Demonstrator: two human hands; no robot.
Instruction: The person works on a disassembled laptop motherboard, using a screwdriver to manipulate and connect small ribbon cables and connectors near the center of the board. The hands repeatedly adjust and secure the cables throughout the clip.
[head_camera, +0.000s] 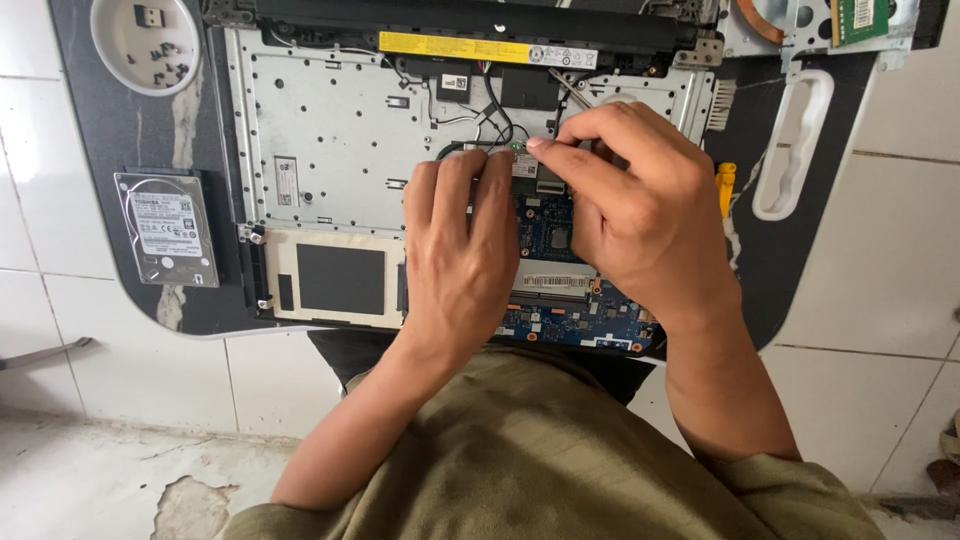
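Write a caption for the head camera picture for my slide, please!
Two bare hands, left hand and right hand, press on an opened laptop's blue circuit board.

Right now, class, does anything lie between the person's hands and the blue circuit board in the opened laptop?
Nothing visible does. The left hand rests flat on the blue circuit board, and the right hand pinches something small at the board's top edge.

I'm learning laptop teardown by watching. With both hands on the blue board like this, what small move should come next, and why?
Probably ease the small connector free: the right hand pinches at it by the black wires, while the left hand lies flat on the blue circuit board, steadying it.
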